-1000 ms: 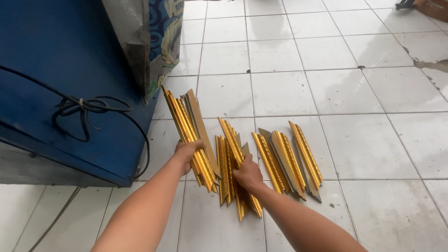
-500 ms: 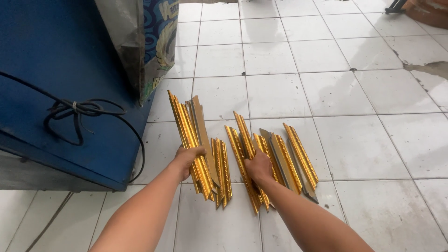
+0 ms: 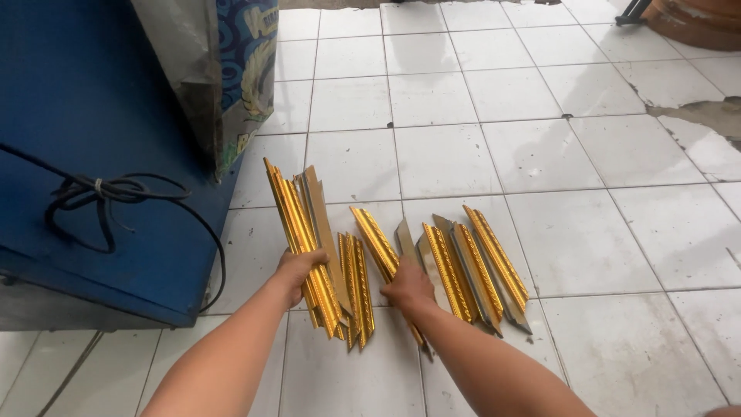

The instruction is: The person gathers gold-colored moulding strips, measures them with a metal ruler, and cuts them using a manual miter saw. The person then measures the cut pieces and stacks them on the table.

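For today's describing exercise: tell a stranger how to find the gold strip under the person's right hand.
Start at the blue machine; gold moulding strips lie fanned on the white floor tiles beside it. The gold strip under the right hand lies alone, slanting across the gap between two bundles.

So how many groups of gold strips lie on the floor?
4 groups: one under the left hand, a short one beside it, one at the right hand, one farthest right.
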